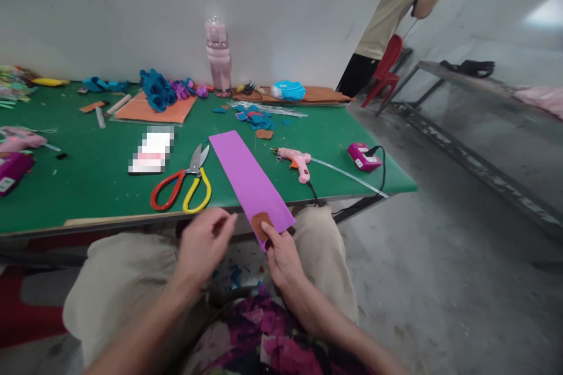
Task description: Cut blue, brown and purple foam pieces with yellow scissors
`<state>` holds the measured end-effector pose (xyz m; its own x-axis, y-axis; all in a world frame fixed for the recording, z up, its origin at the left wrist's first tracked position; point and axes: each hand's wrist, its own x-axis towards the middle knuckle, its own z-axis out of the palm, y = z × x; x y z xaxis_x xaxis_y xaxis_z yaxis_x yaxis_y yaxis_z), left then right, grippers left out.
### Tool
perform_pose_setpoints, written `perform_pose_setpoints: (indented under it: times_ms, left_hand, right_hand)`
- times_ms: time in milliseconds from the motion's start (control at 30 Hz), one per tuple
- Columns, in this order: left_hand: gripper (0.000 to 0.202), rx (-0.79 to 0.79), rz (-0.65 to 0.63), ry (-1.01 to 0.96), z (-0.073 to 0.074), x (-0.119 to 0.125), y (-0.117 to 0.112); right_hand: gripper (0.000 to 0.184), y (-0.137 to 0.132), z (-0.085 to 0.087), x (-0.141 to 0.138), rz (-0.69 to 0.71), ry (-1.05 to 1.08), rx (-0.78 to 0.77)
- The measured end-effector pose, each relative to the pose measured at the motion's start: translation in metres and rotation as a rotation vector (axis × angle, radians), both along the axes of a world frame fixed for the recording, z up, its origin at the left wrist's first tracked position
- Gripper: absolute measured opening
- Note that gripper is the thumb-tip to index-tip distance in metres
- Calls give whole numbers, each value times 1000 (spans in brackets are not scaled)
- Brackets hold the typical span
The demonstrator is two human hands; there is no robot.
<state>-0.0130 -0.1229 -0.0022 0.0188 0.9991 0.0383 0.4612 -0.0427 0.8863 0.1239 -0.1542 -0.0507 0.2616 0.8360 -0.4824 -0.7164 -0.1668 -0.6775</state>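
My right hand (284, 255) grips the near end of a long purple sheet (250, 176), felt or foam by its look. Its thumb presses a small brown piece (261, 227) flat against that sheet. The sheet's far end reaches over the green table. My left hand (206, 246) hovers to the left of the sheet, apart from it, fingers curled and slightly blurred; anything between them is hidden. Scissors (193, 170) with one red and one yellow handle lie partly open just beyond my left hand. Right of the sheet rests a pink glue gun (295, 158) with a clear glue stick.
A purple box with a cord (364, 156) sits near the table's right end. Blue scraps (255, 120), a pink bottle (219, 58), blue rolled pieces (156, 89) and a blurred-out rectangular object (152, 150) are on the green table (101, 187). A person (391, 6) stands behind.
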Motion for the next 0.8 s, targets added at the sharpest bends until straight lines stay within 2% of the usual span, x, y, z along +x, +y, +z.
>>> perform_pose_setpoints:
  times_ms: [33,67,133,233,333,433,533,633,667,733,767,800]
  left_hand:
    - [14,196,8,264,5,-15,10]
    - [18,313,13,492,10,-29,20]
    - [28,370,-12,827,15,-54,42]
    - [36,231,-114,1036,20,-71,63]
    - [49,49,-138,1113,33,-67,70]
    - [49,-140,-195,1158,49,-59,72]
    - [46,-251,-163,1133,58,-65,71]
    - [47,-261,-12,952,56,-87,56]
    - [50,-259,62,822,53,-95,46]
    - [56,-204,183,392,45,-105,21]
    - [57,-178,192,194,40,-107,7]
    - [58,-217,179,93,35,-106,-7]
  right_hand:
    - [34,0,1,3,0,-2,1]
    - [35,0,2,6,4,-6,3]
    - [35,0,1,11,14,-11,12]
    - [35,0,-4,15,17,-17,30]
    - [36,0,-6,16,15,-20,40]
    - [38,1,-4,15,24,-15,43]
    - [39,2,-1,15,19,-6,41]
    - [38,2,0,16,9,5,41]
    - [38,2,0,16,8,9,41]
    - [39,1,1,18,10,22,35]
    - [39,1,2,18,15,29,24]
    - [39,1,3,19,19,36,11]
